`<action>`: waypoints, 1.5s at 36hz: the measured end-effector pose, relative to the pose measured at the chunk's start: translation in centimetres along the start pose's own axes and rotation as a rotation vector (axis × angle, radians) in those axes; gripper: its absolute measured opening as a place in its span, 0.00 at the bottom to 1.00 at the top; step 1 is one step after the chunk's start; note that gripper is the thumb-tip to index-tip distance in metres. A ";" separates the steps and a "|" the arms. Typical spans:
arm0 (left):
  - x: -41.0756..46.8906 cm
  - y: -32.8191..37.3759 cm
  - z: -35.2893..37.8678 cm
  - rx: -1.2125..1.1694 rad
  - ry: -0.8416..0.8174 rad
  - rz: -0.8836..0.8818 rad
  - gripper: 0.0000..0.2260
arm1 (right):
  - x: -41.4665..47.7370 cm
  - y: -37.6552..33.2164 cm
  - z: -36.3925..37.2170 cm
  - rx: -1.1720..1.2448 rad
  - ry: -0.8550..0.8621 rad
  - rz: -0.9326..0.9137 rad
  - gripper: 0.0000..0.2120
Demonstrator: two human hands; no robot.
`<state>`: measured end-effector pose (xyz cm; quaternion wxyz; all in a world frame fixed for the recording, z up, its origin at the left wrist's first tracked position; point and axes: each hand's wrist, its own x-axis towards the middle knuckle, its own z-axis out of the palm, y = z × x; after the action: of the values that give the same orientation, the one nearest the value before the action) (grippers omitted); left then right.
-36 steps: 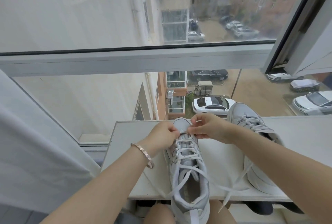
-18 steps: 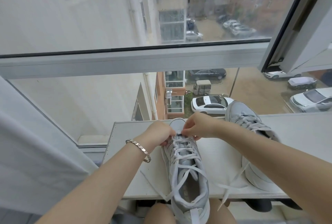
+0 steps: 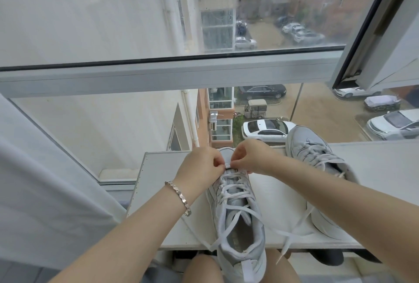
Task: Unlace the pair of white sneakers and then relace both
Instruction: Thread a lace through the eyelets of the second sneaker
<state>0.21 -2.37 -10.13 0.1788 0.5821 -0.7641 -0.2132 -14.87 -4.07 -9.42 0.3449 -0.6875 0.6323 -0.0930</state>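
— Well, where is the sneaker that is being worked on?

— The near sneaker (image 3: pixel 235 210) lies on the white table (image 3: pixel 158 192). Its toe points to the window, and its heel hangs over the near edge, above the person's bare knees. The lace (image 3: pixel 233 194) crosses the upper rows, and its two loose ends trail off the near edge, one on each side.

— And the hands?

— Both meet at the lowest row, just behind the toe cap. The left hand (image 3: pixel 199 167) comes from the left with curled fingers, and its grip pinches a short piece of the lace between thumb and forefinger. The right hand (image 3: pixel 254 155) does the same from the right side. The two grips are closed on the lace and almost touch each other. The rest of the shoe lies between the forearms, nearer to the person than the grips.

— Can you read any brand?

— No. The insole has some dark marks, and the heel has a white tab, but both are too blurred to read.

— What lies around?

— The second sneaker (image 3: pixel 317 169) stands to the right on the same table, apart from the first. It is laced and partly hidden behind the right forearm. A metal bracelet (image 3: pixel 179 194) sits on the left wrist. A pale curtain (image 3: pixel 45 180) hangs on the left, and beyond the window frame (image 3: pixel 170 74) parked cars (image 3: pixel 265 129) show far below.
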 end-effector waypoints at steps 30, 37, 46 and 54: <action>-3.1 -0.8 0.9 -0.442 0.046 -0.212 0.07 | -3.1 1.2 0.2 0.097 0.079 -0.106 0.10; -3.6 1.0 0.1 -0.176 -0.067 -0.153 0.06 | -4.0 -0.1 -0.3 -0.132 -0.039 -0.084 0.10; -3.2 2.0 0.4 0.034 -0.118 -0.141 0.13 | -3.3 -1.8 0.3 -0.374 -0.109 -0.060 0.13; -4.4 0.1 1.5 -0.321 0.026 -0.152 0.12 | -4.3 0.7 0.6 -0.130 -0.008 -0.228 0.06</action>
<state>0.50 2.05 -11.51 0.2626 0.6047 -0.6717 -0.3380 -15.94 0.20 -8.95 0.2892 -0.7763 0.5532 -0.0876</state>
